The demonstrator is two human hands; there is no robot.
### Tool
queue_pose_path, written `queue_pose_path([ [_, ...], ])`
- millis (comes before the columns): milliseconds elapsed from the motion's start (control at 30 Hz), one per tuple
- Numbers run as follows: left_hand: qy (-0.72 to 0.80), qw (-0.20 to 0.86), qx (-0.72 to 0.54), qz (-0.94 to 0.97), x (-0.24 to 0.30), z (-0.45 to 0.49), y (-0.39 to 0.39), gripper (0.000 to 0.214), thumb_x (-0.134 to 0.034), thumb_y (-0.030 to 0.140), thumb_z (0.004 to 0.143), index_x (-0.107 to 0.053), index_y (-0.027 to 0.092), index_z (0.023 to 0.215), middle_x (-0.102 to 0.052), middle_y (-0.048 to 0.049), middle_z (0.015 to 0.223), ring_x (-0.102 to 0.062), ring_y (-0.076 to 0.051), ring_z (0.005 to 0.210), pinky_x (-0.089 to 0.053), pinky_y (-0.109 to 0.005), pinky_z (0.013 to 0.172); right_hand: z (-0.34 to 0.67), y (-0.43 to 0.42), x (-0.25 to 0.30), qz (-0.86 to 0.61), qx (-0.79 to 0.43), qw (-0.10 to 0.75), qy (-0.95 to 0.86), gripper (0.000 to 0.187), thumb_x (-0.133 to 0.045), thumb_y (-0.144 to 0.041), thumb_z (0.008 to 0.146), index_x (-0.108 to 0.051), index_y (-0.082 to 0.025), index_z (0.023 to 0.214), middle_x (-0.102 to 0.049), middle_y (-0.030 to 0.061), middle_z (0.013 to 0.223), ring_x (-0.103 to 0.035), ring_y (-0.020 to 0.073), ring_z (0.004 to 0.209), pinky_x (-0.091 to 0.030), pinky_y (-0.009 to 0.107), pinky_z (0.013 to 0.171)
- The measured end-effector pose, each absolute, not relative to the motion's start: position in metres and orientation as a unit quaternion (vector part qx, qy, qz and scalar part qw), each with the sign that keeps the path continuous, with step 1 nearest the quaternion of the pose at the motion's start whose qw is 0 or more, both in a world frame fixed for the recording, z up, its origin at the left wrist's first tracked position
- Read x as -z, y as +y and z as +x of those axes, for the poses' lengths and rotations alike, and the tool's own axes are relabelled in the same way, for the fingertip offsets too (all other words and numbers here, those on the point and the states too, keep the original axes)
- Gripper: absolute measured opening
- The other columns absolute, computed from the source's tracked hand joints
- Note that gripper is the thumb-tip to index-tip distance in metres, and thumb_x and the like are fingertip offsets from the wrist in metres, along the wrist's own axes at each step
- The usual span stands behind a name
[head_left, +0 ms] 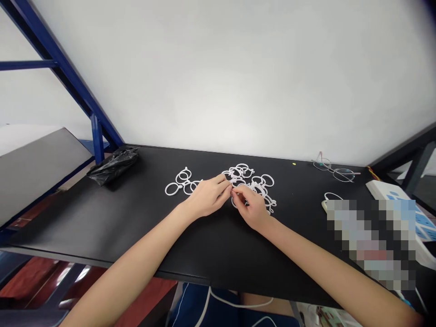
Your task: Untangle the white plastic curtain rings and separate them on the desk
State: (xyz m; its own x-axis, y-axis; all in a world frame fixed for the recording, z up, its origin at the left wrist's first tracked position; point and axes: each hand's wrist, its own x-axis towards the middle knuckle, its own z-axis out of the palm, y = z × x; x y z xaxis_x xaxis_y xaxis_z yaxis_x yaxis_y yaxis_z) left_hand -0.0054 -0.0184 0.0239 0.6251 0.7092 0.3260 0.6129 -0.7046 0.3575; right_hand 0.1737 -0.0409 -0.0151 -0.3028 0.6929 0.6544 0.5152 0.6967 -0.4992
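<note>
Both of my hands meet at the middle of a black table [136, 227]. My left hand [207, 196] and my right hand [250, 206] pinch a white plastic ring [235, 193] between their fingertips, fingers closed on it. Just behind them lies a tangled pile of white rings [254, 179]. A smaller group of white rings [182, 182] lies to the left of my left hand.
A crumpled black plastic bag [114, 165] sits at the table's back left. A pair of glasses [334, 170] lies at the back right. A white box with blue print [395, 195] stands at the right edge. Blue metal framing [68, 72] rises on the left.
</note>
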Motion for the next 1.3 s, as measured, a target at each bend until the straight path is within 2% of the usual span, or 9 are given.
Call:
queue_pose_path([
  [133,0.389,0.098,-0.222,0.888,-0.023,-0.01,-0.01,0.036,-0.035,0.039,0.101,-0.06,0.018,0.087,-0.056,-0.0011,0.086,-0.055,-0.012,0.069,-0.038,-0.024,0.06,0.175,-0.042,0.012,-0.376,-0.117,0.478,-0.785,0.012,-0.046,-0.021,0.096,-0.058,-0.021,0.094,-0.063,0.0008,0.076,-0.054,0.0105,0.055,-0.045,0.023,0.054],
  [233,0.453,0.045,-0.258,0.852,-0.021,-0.019,0.001,0.034,-0.037,0.041,0.101,-0.061,0.018,0.093,-0.061,-0.0039,0.093,-0.058,-0.017,0.084,-0.041,-0.026,0.067,0.178,-0.044,0.01,-0.407,-0.143,0.498,-0.752,0.012,-0.048,-0.022,0.095,-0.059,-0.02,0.091,-0.064,0.0005,0.073,-0.055,0.0105,0.053,-0.046,0.024,0.054],
  [400,0.534,-0.081,-0.194,0.819,-0.006,-0.037,0.022,0.038,-0.042,0.047,0.098,-0.062,0.016,0.09,-0.064,-0.0098,0.092,-0.056,-0.026,0.092,-0.039,-0.039,0.085,0.182,-0.043,0.011,-0.424,-0.151,0.515,-0.73,0.012,-0.051,-0.022,0.093,-0.06,-0.019,0.087,-0.067,0.0013,0.073,-0.056,0.0103,0.052,-0.046,0.026,0.056],
  [667,0.601,-0.099,-0.136,0.781,0.006,-0.049,0.03,0.03,-0.049,0.041,0.094,-0.063,0.014,0.094,-0.062,-0.0141,0.098,-0.054,-0.032,0.097,-0.04,-0.043,0.083,0.184,-0.042,0.012,-0.429,-0.155,0.518,-0.724,0.013,-0.05,-0.021,0.093,-0.06,-0.02,0.084,-0.066,0.0005,0.071,-0.056,0.0107,0.052,-0.046,0.026,0.054],
  [767,0.614,-0.101,-0.141,0.77,0.006,-0.049,0.029,0.026,-0.049,0.037,0.092,-0.063,0.015,0.096,-0.061,-0.0151,0.102,-0.054,-0.033,0.099,-0.041,-0.044,0.083,0.183,-0.04,0.012,-0.414,-0.114,0.52,-0.738,0.012,-0.05,-0.018,0.092,-0.061,-0.021,0.088,-0.067,0.0027,0.078,-0.062,0.0145,0.065,-0.051,0.029,0.063],
  [867,0.607,-0.104,-0.164,0.77,0.004,-0.047,0.028,0.027,-0.047,0.036,0.093,-0.063,0.016,0.098,-0.06,-0.0152,0.104,-0.053,-0.033,0.1,-0.04,-0.046,0.086,0.181,-0.037,0.013,-0.397,-0.05,0.476,-0.783,0.014,-0.051,-0.017,0.091,-0.063,-0.021,0.098,-0.07,0.0072,0.099,-0.064,0.0221,0.096,-0.052,0.041,0.087],
  [1000,0.562,-0.084,-0.201,0.798,-0.001,-0.038,0.023,0.025,-0.046,0.034,0.094,-0.062,0.016,0.102,-0.06,-0.0126,0.107,-0.053,-0.03,0.101,-0.039,-0.046,0.091,0.176,-0.035,0.014,-0.421,0.012,0.346,-0.839,0.022,-0.051,-0.022,0.093,-0.065,-0.019,0.11,-0.064,0.0114,0.125,-0.052,0.0297,0.125,-0.034,0.056,0.111],
  [1133,0.478,-0.028,-0.222,0.849,-0.006,-0.021,0.01,0.021,-0.045,0.029,0.095,-0.06,0.017,0.105,-0.06,-0.009,0.108,-0.054,-0.024,0.101,-0.039,-0.042,0.095,0.175,-0.036,0.015,-0.45,0.023,0.255,-0.855,0.024,-0.05,-0.027,0.095,-0.068,-0.016,0.106,-0.062,0.0133,0.13,-0.045,0.0339,0.131,-0.027,0.062,0.113],
  [1300,0.409,0.018,-0.208,0.888,-0.002,-0.006,-0.004,0.022,-0.047,0.025,0.094,-0.058,0.018,0.111,-0.059,-0.009,0.113,-0.053,-0.024,0.105,-0.039,-0.044,0.099,0.177,-0.037,0.015,-0.452,0.009,0.263,-0.852,0.021,-0.052,-0.026,0.094,-0.067,-0.019,0.106,-0.067,0.0097,0.117,-0.051,0.0312,0.123,-0.027,0.061,0.113],
])
